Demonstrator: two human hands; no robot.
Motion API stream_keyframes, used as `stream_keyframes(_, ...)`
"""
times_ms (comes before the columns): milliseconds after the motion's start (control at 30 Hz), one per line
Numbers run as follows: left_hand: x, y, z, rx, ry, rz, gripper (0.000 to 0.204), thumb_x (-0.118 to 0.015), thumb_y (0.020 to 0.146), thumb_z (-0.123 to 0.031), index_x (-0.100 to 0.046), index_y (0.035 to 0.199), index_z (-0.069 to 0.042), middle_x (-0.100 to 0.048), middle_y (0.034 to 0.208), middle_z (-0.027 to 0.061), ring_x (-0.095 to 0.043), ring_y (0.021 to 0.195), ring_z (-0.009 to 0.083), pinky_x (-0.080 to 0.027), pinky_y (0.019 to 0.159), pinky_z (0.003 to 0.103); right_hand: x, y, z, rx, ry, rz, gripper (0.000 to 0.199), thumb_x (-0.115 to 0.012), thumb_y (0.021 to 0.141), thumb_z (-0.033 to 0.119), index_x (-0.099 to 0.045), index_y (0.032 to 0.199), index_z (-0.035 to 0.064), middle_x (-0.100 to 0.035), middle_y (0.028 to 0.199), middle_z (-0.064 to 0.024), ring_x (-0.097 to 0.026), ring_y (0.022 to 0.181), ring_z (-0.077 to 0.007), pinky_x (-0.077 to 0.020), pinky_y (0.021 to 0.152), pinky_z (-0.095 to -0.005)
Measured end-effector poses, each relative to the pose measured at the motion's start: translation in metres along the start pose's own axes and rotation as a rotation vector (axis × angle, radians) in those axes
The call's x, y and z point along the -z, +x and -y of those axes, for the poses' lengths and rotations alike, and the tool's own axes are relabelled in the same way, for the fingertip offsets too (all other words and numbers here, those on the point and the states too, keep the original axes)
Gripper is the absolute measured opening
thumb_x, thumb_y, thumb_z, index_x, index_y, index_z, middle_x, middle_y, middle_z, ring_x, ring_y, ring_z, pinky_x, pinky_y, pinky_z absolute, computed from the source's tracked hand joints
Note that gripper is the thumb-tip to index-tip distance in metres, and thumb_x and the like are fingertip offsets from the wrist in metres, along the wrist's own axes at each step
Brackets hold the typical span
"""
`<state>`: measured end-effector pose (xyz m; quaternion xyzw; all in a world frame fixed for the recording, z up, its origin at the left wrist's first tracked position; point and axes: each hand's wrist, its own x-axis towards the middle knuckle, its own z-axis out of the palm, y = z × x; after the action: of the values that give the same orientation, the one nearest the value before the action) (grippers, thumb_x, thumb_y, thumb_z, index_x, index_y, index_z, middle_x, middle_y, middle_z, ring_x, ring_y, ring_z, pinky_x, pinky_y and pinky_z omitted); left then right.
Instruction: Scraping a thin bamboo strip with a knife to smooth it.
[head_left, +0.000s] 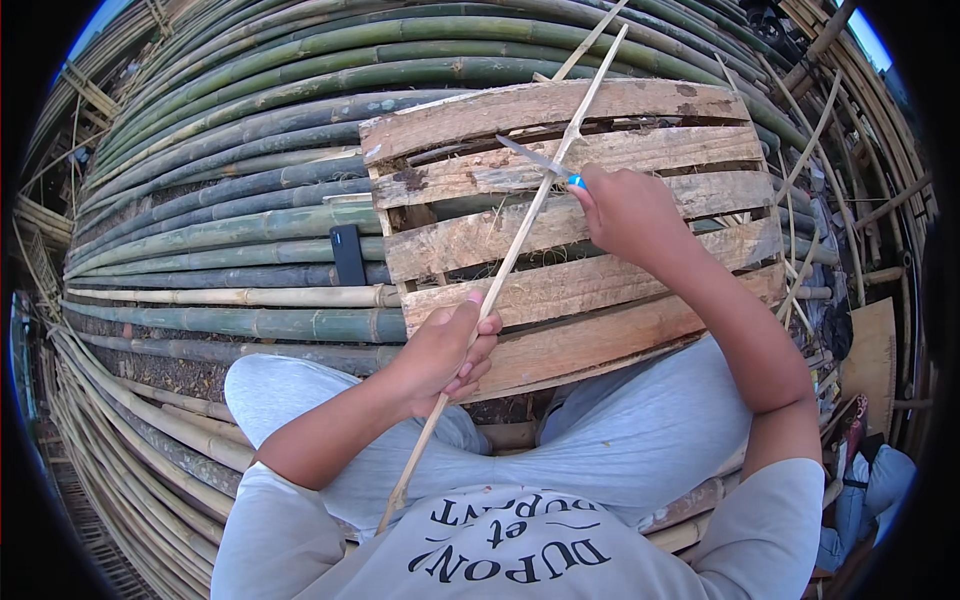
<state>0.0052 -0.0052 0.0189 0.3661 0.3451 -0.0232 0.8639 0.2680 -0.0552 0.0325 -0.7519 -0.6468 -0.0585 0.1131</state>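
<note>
A long, thin bamboo strip (519,243) slants from my lap up across a slatted wooden pallet (590,345). My left hand (453,352) is closed round its lower part, thumb lying along it. In my right hand (632,215) is a knife (530,154) with a blue handle, most of it hidden in the fist. The blade points to the upper left and crosses the strip, apparently touching it. Just beyond the blade, a curl or splinter stands out from the strip. Fine shavings (490,222) lie on the slats.
Green bamboo poles (290,222) lie side by side left of and beyond the pallet. A dark phone (347,255) rests on them, close to the pallet's left edge. Thin strips (806,150) lean at the right. Pale blue cloth (888,485) lies at the lower right.
</note>
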Motion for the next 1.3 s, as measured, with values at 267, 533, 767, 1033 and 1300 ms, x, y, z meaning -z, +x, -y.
stream_keyframes(267,0.002,0.002,0.0,-0.013,-0.016,0.003,0.041,-0.029,0.106,-0.046,-0.04,0.083,-0.013,-0.033,0.049,-0.0049,-0.028,0.033,0.0054,-0.021,0.031,0.02,0.003,-0.023,0.043,0.163,0.109,0.222,0.028,-0.057,0.095,0.032,-0.057,0.086,0.005,-0.062,0.061,-0.0169,-0.065,0.06,-0.0366,-0.0503,0.053,-0.0474)
stream_keyframes(533,0.005,0.005,-0.005,-0.038,-0.003,0.014,0.041,-0.03,0.106,-0.045,-0.04,0.083,-0.013,-0.034,0.05,-0.0053,-0.028,0.034,0.0049,-0.022,0.031,0.02,-0.01,-0.003,0.01,0.092,0.048,0.053,0.024,-0.055,0.096,0.026,-0.055,0.084,0.0054,-0.058,0.056,-0.0148,-0.061,0.055,-0.037,-0.0468,0.051,-0.0481)
stream_keyframes(767,0.007,-0.002,-0.007,0.004,-0.043,0.042,0.039,-0.026,0.107,-0.042,-0.041,0.084,-0.013,-0.034,0.051,-0.0048,-0.028,0.034,0.0062,-0.022,0.031,0.021,0.01,-0.019,0.046,0.131,0.016,0.117,0.028,-0.058,0.094,0.031,-0.056,0.082,0.0054,-0.059,0.055,-0.0138,-0.063,0.052,-0.0339,-0.0491,0.048,-0.0452)
stream_keyframes(1033,0.003,0.001,-0.01,0.004,-0.066,0.037,0.038,-0.027,0.107,-0.041,-0.04,0.084,-0.014,-0.034,0.051,-0.0049,-0.028,0.034,0.0058,-0.022,0.03,0.021,-0.008,0.008,-0.009,0.072,0.072,-0.071,0.025,-0.055,0.096,0.028,-0.054,0.084,0.0056,-0.057,0.057,-0.0166,-0.06,0.053,-0.0374,-0.0463,0.05,-0.0481)
stream_keyframes(1300,0.004,0.001,-0.011,0.063,-0.158,0.082,0.037,-0.029,0.107,-0.041,-0.04,0.083,-0.015,-0.033,0.05,-0.0051,-0.026,0.033,0.0052,-0.021,0.029,0.02,-0.008,0.008,-0.012,0.132,0.095,-0.025,0.028,-0.053,0.098,0.029,-0.055,0.084,0.0054,-0.058,0.058,-0.0146,-0.06,0.055,-0.0383,-0.0456,0.051,-0.0481)
